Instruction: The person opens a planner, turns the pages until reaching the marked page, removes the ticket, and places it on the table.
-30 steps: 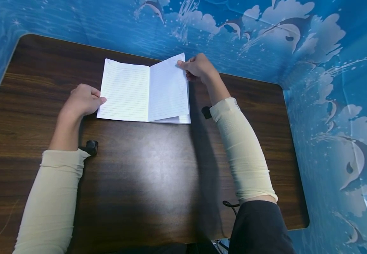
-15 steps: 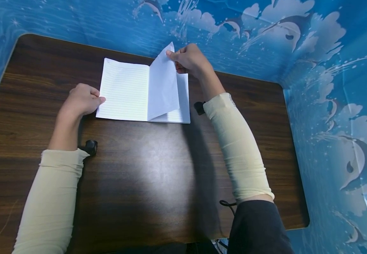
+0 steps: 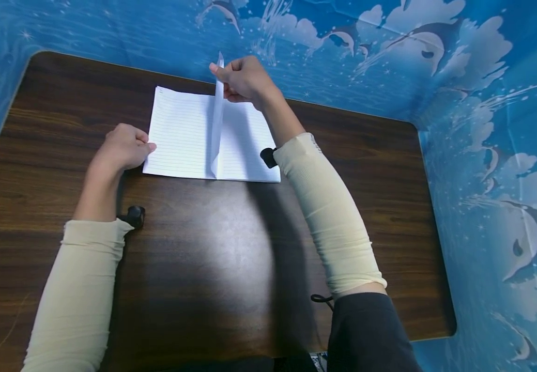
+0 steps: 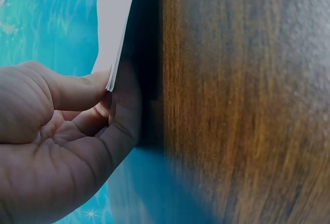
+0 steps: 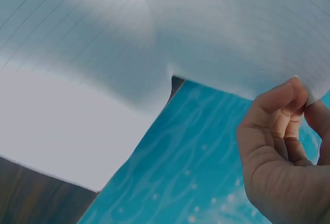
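Head view: lined notebook (image 3: 189, 134) lies open at the far edge of the table (image 3: 212, 248), near the dolphin-print backdrop (image 3: 389, 57). Right hand (image 3: 242, 80) pinches the top corner of one page (image 3: 217, 119), lifted upright over the spine, prob. mid-turn. Left hand (image 3: 124, 147), fingers curled, grips the notebook's left edge btw thumb & fingers, apparently to keep it from sliding.
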